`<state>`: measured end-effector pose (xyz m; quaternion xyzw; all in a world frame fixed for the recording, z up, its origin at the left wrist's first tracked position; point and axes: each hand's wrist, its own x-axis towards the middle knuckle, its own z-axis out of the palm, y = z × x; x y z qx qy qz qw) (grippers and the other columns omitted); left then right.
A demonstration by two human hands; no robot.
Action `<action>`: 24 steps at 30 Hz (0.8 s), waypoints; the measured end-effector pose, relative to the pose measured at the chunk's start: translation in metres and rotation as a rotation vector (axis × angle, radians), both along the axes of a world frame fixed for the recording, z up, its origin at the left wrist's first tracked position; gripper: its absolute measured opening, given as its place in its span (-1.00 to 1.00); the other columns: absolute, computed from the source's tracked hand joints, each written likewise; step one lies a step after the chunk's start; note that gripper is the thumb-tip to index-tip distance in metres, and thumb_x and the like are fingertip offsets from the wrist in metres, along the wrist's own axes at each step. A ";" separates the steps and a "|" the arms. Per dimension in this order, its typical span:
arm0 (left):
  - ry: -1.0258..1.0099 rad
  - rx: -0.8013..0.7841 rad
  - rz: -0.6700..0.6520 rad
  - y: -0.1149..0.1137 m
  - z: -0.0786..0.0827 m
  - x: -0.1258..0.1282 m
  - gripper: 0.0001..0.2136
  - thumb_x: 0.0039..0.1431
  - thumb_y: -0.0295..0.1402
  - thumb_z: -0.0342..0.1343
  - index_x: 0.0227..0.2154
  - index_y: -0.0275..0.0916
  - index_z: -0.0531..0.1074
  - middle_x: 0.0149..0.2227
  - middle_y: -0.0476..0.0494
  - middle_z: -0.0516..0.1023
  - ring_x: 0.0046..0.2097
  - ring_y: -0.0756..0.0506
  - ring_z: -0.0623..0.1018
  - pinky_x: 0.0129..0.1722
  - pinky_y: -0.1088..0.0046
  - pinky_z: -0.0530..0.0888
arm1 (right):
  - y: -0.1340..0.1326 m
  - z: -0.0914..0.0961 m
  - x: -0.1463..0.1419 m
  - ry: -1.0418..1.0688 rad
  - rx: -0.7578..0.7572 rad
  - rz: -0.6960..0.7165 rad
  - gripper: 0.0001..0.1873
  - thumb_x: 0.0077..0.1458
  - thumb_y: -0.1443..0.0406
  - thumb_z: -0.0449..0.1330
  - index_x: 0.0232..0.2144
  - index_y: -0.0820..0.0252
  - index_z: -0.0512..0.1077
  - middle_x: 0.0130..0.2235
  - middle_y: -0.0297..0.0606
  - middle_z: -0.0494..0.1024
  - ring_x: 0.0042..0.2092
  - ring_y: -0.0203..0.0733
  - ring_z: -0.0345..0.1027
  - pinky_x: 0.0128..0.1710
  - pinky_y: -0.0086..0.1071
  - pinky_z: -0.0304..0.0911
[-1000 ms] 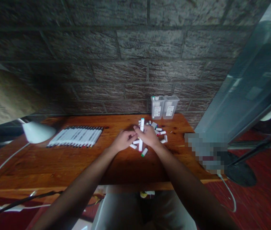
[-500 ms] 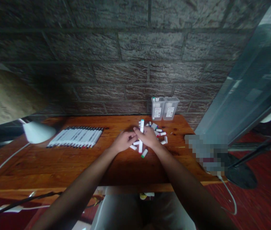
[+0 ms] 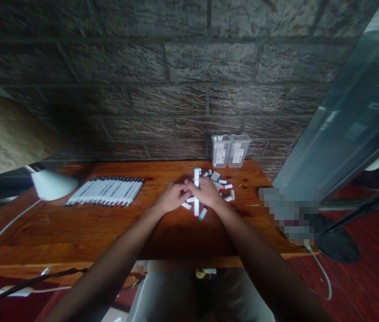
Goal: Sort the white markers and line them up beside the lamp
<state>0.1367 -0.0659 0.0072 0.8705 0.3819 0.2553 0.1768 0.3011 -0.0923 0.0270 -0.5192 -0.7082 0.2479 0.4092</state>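
My right hand (image 3: 208,190) is closed around a white marker (image 3: 196,197) that stands nearly upright, blue at its top end and red at its lower end. A thin seam crosses its upper part. Close against its left side is my left hand (image 3: 174,197), fingers curled in and tips meeting my right hand; whatever they pinch, if anything, is hidden. Loose white caps lie around and behind my hands, among them a green-ended cap (image 3: 202,214) in front and a red-ended cap (image 3: 229,186) to the right. My right hand hides part of this pile.
To the left lies a row of white markers (image 3: 105,191), side by side. Two clear plastic boxes (image 3: 239,152) stand against the brick wall (image 3: 189,100); the left one has a few items inside. A lamp (image 3: 53,184) with a white cable occupies the left of the wooden table (image 3: 109,235).
The marker in my right hand has shifted slightly left and become more upright. Both hands stay in nearly the same place, and the caps and the marker row have not moved.
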 end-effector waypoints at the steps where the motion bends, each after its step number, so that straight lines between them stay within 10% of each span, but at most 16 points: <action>1: 0.007 -0.008 0.004 0.000 0.000 0.000 -0.77 0.18 -0.34 0.03 -0.53 -0.32 0.45 -0.55 -0.04 0.48 -0.50 0.04 0.38 -0.46 0.56 0.23 | -0.001 0.000 0.000 -0.008 -0.008 0.000 -0.62 0.19 0.13 0.11 -0.54 0.24 0.50 -0.49 -0.27 0.56 -0.42 -0.28 0.40 -0.42 -0.48 0.12; 24: 0.096 -0.025 -0.030 0.001 0.000 -0.003 -0.84 0.07 -0.48 0.05 -0.52 -0.32 0.53 -0.45 -0.12 0.59 -0.41 -0.04 0.49 -0.32 0.49 0.36 | -0.013 0.011 -0.005 -0.186 0.041 0.135 -0.69 0.20 0.20 0.10 -0.50 0.22 0.48 -0.40 -0.21 0.60 -0.34 -0.20 0.45 -0.35 -0.45 0.15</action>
